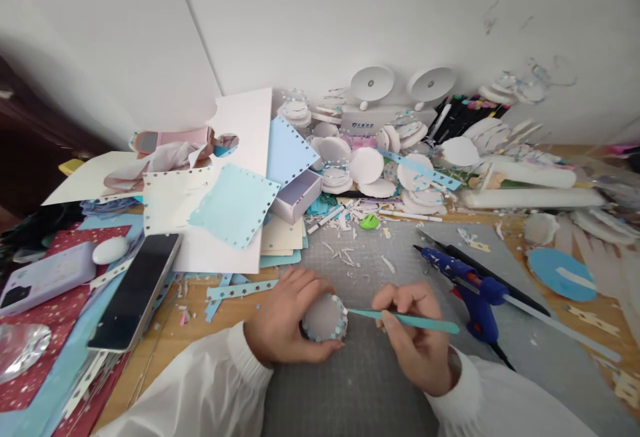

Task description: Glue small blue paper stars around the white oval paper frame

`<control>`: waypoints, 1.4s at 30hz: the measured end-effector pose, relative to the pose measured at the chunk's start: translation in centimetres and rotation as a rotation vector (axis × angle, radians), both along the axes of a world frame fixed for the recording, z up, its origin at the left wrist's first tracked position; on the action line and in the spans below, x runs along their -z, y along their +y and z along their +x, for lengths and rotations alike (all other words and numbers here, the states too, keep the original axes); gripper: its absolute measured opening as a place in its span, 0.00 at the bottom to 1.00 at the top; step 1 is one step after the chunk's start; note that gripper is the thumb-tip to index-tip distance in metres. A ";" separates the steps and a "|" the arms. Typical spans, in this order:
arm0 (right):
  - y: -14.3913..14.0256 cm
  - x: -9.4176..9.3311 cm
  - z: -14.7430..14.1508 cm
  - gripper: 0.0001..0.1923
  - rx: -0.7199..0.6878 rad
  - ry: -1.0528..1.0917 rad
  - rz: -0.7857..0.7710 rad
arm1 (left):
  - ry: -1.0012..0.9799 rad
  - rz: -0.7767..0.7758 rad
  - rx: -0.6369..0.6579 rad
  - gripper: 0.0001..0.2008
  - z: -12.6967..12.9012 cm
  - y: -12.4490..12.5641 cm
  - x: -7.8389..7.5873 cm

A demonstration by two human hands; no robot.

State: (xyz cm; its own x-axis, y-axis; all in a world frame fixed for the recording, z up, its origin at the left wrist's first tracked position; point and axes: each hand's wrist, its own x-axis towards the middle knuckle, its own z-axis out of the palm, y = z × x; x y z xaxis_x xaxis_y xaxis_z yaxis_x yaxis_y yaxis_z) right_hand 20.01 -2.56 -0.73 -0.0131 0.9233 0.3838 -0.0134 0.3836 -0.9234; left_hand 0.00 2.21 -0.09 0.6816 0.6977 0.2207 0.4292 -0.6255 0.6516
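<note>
Cluttered with paper scraps, your table [200, 330] is carrying a grey cutting mat [350, 384] at its near middle, where your left hand [283, 324] is cupping a small paper disc [324, 317], grip pressed around its rim. Your right hand [415, 337] is pinching a thin teal strip [400, 319] touching it; both look light and easily creased, so you are best holding edges gently.

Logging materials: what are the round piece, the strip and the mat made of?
Round piece in the left hand: looks like matte white foam or card, with a punched blue paper rim. Strip in the right hand: thin teal paper, flexing. Mat: grey gridded surface, probably vinyl cutting mat.
</note>
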 end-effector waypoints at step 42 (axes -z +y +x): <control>0.0 -0.3 0.2 0.07 -0.017 -0.004 -0.026 | -0.045 0.072 0.023 0.26 0.1 -0.2 0.4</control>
